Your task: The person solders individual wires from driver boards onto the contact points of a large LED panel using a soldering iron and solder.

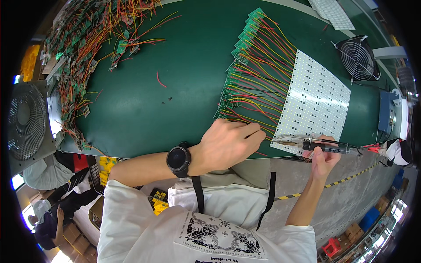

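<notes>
A white panel (316, 93) dotted with small round pads lies on the green table. Along its left edge, rows of red, yellow and black wires (262, 87) run to small green circuit boards (232, 90) lined up and overlapping. My left hand (230, 142), with a black watch on the wrist, pinches a wire by the panel's near left corner. My right hand (325, 158) is closed round a soldering iron (322, 148) with a thin metal tube along it. The iron's tip points left at that same corner, close to my left fingertips.
A big heap of wired circuit boards (76, 57) covers the table's far left. A small fan (358, 59) and a blue box (386, 111) stand at the right. A larger fan (25, 114) is at the left. A person (46, 225) is at the lower left.
</notes>
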